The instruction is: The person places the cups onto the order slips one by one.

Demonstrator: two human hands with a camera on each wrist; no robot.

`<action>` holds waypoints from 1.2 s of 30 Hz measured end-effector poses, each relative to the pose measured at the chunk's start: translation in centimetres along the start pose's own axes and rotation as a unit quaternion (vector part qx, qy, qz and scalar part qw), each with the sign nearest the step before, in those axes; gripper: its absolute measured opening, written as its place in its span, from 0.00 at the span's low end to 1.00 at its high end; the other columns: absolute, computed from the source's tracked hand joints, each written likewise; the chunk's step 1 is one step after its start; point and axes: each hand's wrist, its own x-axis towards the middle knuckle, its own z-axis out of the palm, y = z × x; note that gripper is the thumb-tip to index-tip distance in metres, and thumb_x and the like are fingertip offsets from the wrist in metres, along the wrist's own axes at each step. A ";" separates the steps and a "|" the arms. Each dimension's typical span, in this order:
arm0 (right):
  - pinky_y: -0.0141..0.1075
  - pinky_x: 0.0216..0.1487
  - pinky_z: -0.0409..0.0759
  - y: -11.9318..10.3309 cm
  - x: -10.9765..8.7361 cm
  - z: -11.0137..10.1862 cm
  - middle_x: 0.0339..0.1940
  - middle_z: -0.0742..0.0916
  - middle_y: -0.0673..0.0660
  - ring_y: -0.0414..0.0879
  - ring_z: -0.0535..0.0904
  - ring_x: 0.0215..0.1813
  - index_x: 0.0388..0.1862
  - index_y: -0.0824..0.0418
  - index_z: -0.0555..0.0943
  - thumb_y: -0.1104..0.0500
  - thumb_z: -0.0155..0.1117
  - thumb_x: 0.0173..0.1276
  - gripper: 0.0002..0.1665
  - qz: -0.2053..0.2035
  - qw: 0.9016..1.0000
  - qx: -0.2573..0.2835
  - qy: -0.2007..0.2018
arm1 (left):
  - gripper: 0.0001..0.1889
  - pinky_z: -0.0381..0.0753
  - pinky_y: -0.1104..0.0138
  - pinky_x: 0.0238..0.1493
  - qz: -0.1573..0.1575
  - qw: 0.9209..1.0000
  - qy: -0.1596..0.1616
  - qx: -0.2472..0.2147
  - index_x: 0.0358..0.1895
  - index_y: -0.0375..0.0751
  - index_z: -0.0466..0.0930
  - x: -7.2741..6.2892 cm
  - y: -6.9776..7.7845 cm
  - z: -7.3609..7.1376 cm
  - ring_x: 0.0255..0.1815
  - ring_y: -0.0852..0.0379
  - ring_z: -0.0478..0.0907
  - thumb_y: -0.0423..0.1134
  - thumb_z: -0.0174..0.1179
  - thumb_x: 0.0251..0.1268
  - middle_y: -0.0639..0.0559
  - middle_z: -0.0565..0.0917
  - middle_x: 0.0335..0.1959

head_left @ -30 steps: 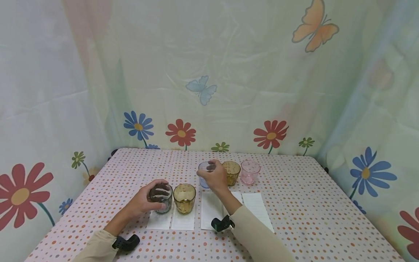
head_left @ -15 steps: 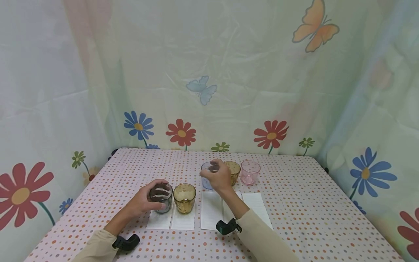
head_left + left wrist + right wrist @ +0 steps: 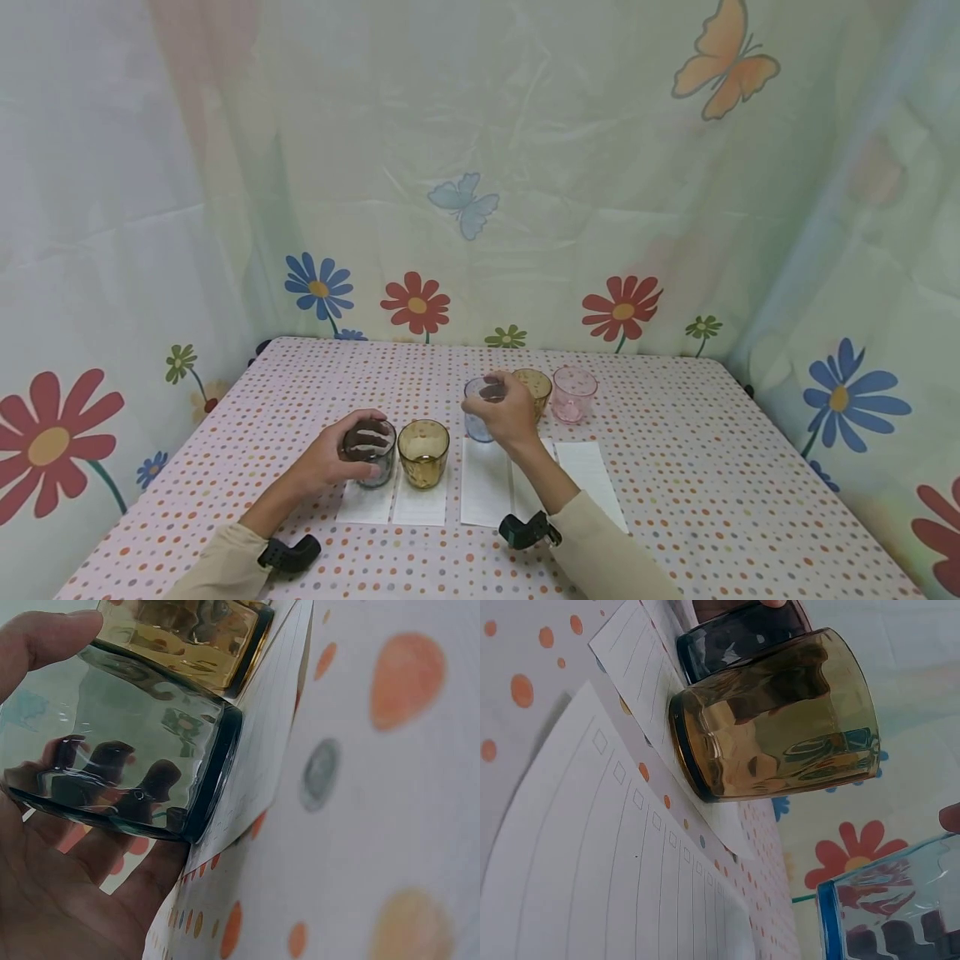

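My left hand grips a dark grey glass, thumb on its near side and fingers round the far side. That glass stands upright on a white lined sheet. Right beside it is an amber glass, upright on another sheet. Farther back, my right hand grips a pale blue glass between thumb and fingers. In the right wrist view the blue glass shows against the backdrop, its base apparently raised off the table. Behind my right hand stands a second amber glass, partly hidden.
A pink glass stands right of the far amber one. White lined sheets lie under my right forearm, another sheet to their right. The dotted tablecloth reaches back to a flowered curtain.
My right hand has moved the blue glass slightly right and towards me, near the back edge of the sheets. The left hand and the dark grey glass have stayed in place.
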 end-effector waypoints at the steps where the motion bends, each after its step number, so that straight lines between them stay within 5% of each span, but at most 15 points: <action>1: 0.42 0.45 0.84 0.0 -0.1 -0.1 0.41 0.87 0.61 0.53 0.84 0.45 0.53 0.64 0.81 0.58 0.77 0.50 0.30 0.001 1.000 -0.002 0.000 | 0.36 0.80 0.58 0.60 -0.001 1.000 0.000 0.000 0.72 0.41 0.65 0.0 0.0 0.0 0.63 0.35 0.76 0.33 0.70 0.60 0.35 0.76 0.63; 22: 0.41 0.46 0.84 0.5 -1.7 -1.6 0.44 0.87 0.61 0.50 0.84 0.43 0.53 0.64 0.80 0.59 0.76 0.47 0.31 -0.013 0.997 -0.035 -0.066 | 0.35 0.81 0.53 0.59 -0.001 1.000 0.002 0.005 0.71 0.41 0.66 -0.1 0.1 0.1 0.61 0.35 0.77 0.33 0.69 0.59 0.34 0.76 0.61; 36: 0.39 0.43 0.85 0.8 -2.7 -2.4 0.43 0.87 0.60 0.50 0.85 0.42 0.54 0.65 0.79 0.57 0.79 0.48 0.33 -0.017 0.994 -0.046 -0.101 | 0.35 0.81 0.59 0.58 -0.003 1.000 0.007 0.007 0.70 0.41 0.67 -0.1 0.2 0.1 0.61 0.35 0.77 0.33 0.70 0.58 0.34 0.76 0.61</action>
